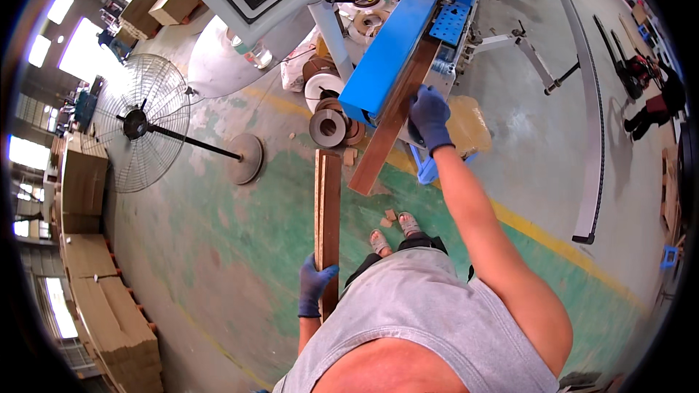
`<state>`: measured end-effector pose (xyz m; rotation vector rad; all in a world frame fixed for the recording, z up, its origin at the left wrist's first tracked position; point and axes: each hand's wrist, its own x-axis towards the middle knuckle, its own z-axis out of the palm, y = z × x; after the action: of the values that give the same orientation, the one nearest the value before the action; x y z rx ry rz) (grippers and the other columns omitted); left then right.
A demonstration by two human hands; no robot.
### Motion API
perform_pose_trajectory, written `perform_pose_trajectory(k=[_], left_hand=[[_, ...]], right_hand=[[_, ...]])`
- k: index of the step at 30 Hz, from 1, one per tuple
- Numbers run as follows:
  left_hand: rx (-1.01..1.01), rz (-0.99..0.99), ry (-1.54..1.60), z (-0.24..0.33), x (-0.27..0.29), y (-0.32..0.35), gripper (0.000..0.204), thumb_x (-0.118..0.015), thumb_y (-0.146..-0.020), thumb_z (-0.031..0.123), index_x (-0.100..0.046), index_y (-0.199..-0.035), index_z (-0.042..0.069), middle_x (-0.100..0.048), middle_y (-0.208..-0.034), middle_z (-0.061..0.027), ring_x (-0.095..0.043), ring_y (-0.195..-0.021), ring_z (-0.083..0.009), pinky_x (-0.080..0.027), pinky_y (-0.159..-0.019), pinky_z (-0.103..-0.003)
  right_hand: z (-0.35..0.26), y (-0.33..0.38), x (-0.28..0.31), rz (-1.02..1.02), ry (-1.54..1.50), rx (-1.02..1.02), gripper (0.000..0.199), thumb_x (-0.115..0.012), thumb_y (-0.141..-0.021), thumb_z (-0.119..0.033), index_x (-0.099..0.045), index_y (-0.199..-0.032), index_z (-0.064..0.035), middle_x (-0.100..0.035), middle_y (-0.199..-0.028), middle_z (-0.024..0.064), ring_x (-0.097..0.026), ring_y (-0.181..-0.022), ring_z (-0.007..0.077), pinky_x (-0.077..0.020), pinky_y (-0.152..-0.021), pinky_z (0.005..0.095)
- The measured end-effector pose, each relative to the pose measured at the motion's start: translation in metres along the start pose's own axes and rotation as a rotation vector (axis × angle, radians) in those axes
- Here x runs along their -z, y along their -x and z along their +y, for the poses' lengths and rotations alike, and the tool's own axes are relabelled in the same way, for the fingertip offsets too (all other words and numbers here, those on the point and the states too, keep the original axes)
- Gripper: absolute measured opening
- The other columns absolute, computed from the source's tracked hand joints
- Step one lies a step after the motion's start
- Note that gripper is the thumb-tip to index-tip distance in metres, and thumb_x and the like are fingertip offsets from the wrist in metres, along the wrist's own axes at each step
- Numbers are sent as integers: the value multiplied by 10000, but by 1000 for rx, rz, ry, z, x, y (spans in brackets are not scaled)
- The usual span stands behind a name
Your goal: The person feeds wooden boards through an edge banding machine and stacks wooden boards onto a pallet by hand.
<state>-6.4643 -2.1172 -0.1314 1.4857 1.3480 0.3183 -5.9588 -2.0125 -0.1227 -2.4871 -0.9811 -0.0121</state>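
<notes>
My left hand [314, 285], in a dark blue glove, is closed round a few long narrow brown wooden boards [330, 218]. They point away from me beside my body, with a pale edge showing on their left side. Farther ahead, my right hand [429, 118], gloved the same way, has its curled fingers at the right edge of another brown wooden board [386, 147]. That board runs along the blue machine [389, 51], its near end sticking out toward me. My right hand's fingertips are partly hidden.
A large fan [136, 124] stands at the left. Rolls of edging tape [317, 128] lie by the machine, and a blue stool [428, 167] with a yellowish cover is below my right hand. A long metal rail [588, 138] curves at right; another person [659, 102] stands beyond it.
</notes>
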Motion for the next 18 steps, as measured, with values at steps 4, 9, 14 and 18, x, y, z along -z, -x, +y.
perform_pose_trajectory(k=[4,9,14,18], left_hand=[[4,-52,-61,-15,14,-10,499,-823,-713,183,-670,-1132,-41,-743,-963,-149,-711,-863,-219,-562,-770,-370],[23,-94,-41,-25,28,-25,495,-814,-720,184,-667,-1128,-54,-743,-951,-160,-706,-851,-214,-561,-770,-371],[35,-119,34,-22,37,-52,446,-784,-749,145,-664,-1128,-59,-737,-941,-125,-686,-838,-181,-558,-761,-347],[66,-136,27,-2,38,-69,435,-773,-752,121,-660,-1129,-64,-734,-950,-112,-679,-839,-172,-556,-761,-338]], right_hand=[[-13,60,-12,327,42,291,373,-656,-856,-280,-689,-1127,-24,-666,-1115,169,-581,-1178,408,-425,-1040,562],[-21,75,-27,268,34,233,488,-648,-869,-270,-615,-1221,65,-619,-1206,220,-491,-1292,429,-333,-1111,587],[-20,69,-38,325,72,237,517,-627,-870,-226,-583,-1264,106,-591,-1251,276,-470,-1316,457,-330,-1126,581],[-19,48,-34,245,66,223,481,-592,-872,-171,-583,-1247,129,-586,-1265,297,-468,-1313,474,-331,-1133,566]])
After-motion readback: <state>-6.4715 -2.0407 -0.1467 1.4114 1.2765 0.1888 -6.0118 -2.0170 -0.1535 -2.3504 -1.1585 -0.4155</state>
